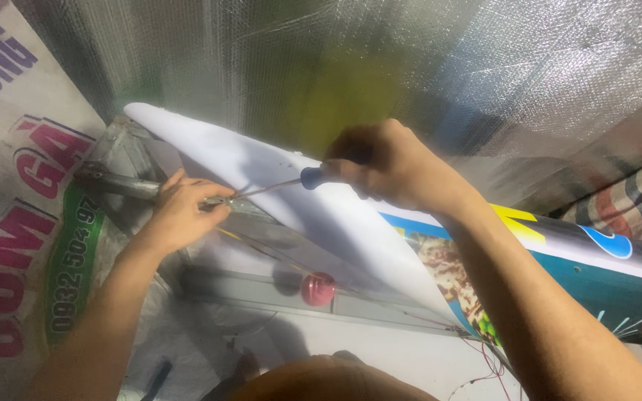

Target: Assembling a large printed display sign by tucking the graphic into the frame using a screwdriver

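Above everything hangs the silver foil sheet, quilted and crinkled, shining dull green and blue where light catches it. To my left a printed banner lies slack, pink and green shapes on pale vinyl. Across the middle runs the white panel, long, smooth and curved to a rounded tip at the upper left, its right end printed in teal and yellow. Beneath it sits a grey metal frame, flat bars, with a small red round knob and thin wires trailing. My right hand is clamped around the screwdriver, dark handle, thin steel shaft. My left hand pinches closed at its tip, against the frame's edge.
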